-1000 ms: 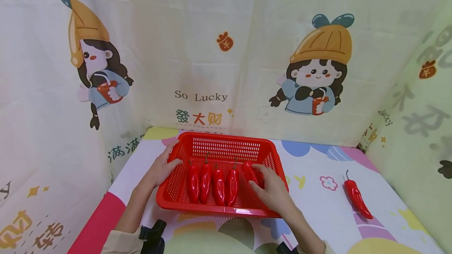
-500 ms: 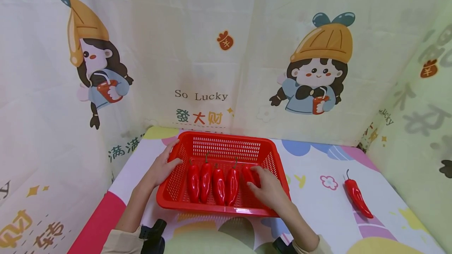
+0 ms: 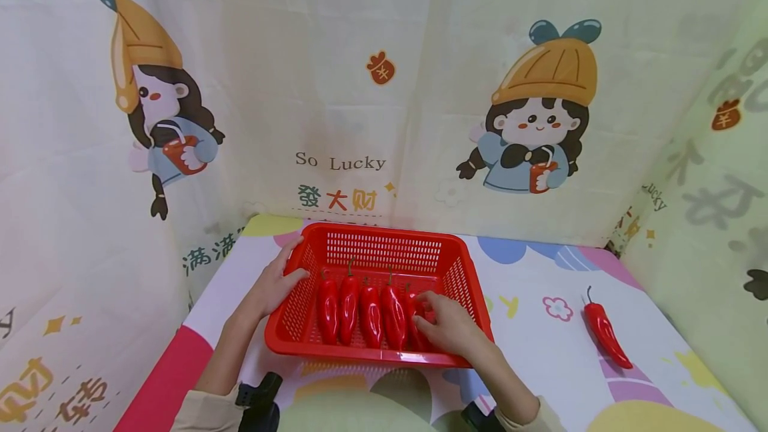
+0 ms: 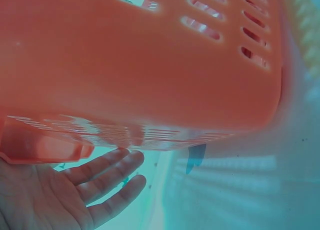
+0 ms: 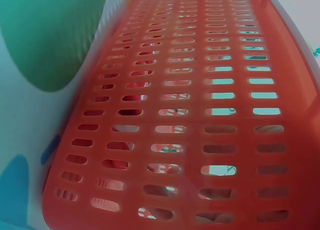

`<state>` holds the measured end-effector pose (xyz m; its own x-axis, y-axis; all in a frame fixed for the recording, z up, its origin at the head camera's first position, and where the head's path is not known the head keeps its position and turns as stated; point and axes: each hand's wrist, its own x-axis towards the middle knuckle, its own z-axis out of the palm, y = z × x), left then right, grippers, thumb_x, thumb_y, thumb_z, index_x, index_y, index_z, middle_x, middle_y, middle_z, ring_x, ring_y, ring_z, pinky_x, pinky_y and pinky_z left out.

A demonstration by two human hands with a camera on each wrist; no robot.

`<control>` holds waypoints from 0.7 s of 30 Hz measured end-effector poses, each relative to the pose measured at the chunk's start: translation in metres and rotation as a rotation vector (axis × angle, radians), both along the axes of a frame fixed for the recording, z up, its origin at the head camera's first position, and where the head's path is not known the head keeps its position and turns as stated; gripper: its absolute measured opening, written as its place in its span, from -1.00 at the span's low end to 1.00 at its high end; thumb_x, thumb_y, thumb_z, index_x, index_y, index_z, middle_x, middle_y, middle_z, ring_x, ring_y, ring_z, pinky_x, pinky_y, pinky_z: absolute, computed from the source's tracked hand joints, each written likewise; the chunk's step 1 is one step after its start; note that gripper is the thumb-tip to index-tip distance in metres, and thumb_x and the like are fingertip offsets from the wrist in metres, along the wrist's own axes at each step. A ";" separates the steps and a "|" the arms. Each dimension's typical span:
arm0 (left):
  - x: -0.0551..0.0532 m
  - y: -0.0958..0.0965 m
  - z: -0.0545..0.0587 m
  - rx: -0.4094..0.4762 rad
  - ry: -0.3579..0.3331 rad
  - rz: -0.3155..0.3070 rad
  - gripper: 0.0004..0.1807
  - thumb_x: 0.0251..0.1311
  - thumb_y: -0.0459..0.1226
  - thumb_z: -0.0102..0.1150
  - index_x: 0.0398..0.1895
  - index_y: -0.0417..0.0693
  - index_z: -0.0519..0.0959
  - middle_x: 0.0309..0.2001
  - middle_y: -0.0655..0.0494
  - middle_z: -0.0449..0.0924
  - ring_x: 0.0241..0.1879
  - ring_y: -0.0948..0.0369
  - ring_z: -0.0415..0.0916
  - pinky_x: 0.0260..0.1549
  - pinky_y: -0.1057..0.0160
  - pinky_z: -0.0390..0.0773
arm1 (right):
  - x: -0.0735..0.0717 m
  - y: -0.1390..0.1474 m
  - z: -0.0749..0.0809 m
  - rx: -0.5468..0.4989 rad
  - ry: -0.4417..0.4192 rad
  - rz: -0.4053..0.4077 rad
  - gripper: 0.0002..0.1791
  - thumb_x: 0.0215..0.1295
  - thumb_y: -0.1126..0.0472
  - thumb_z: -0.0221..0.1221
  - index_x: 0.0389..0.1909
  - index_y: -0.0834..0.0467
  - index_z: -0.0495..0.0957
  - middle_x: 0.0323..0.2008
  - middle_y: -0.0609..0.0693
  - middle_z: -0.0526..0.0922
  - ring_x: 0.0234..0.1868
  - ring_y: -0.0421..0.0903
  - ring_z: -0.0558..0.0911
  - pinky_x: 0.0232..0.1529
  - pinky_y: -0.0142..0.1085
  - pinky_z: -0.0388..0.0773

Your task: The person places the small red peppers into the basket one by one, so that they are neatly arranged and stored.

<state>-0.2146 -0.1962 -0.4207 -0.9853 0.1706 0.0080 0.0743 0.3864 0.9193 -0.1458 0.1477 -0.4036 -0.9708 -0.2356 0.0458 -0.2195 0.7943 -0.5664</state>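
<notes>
In the head view a red plastic basket [image 3: 384, 357] holds several red chili peppers lying side by side, stems pointing away. My left hand [image 3: 277, 289] grips the basket's left rim, thumb over the edge. The left wrist view has that left hand [image 4: 90, 190] with its fingers along the outer wall. Inside the basket, my right hand [image 3: 453, 329] pinches the rightmost chili pepper [image 3: 413, 332], which lies against its neighbour [image 3: 393, 319] and is partly hidden by the fingers. In the right wrist view, the basket's slotted wall [image 5: 195, 120] covers most of the right hand.
Another red chili pepper [image 3: 607, 335] lies on the patterned tablecloth [image 3: 528, 352], right of the basket. Printed cloth walls [image 3: 420, 119] stand behind and on both sides.
My right hand has moved left and slightly nearer with the rightmost chili pepper. The top of the neighbouring pepper has shifted left. My left hand keeps its place on the rim.
</notes>
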 end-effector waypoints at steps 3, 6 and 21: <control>0.000 0.000 0.000 -0.001 0.002 0.001 -0.08 0.30 -0.26 0.19 0.65 0.17 -0.03 0.37 -0.31 0.35 -0.11 -0.02 0.64 -0.27 0.05 0.76 | 0.000 0.000 0.000 -0.004 0.015 -0.013 -0.52 0.16 0.13 0.44 0.10 0.16 0.60 -0.08 0.07 0.73 -0.14 -0.01 0.72 -0.26 -0.09 0.77; 0.000 0.000 0.000 -0.002 0.002 0.002 -0.08 0.29 -0.26 0.20 0.65 0.18 -0.04 0.38 -0.31 0.35 -0.11 -0.01 0.64 -0.27 0.06 0.76 | 0.000 -0.001 0.001 -0.026 0.042 -0.043 -0.53 0.17 0.13 0.44 0.10 0.15 0.61 -0.06 0.07 0.74 -0.16 -0.03 0.73 -0.29 -0.12 0.77; 0.003 0.001 0.001 0.017 -0.001 0.002 -0.06 0.30 -0.26 0.21 0.66 0.22 -0.05 0.39 -0.30 0.35 -0.12 -0.01 0.67 -0.27 0.06 0.76 | 0.012 0.005 0.006 -0.225 0.306 -0.117 -0.69 0.24 0.19 0.41 0.01 0.06 0.68 -0.19 -0.13 0.76 -0.26 -0.20 0.74 -0.25 -0.33 0.73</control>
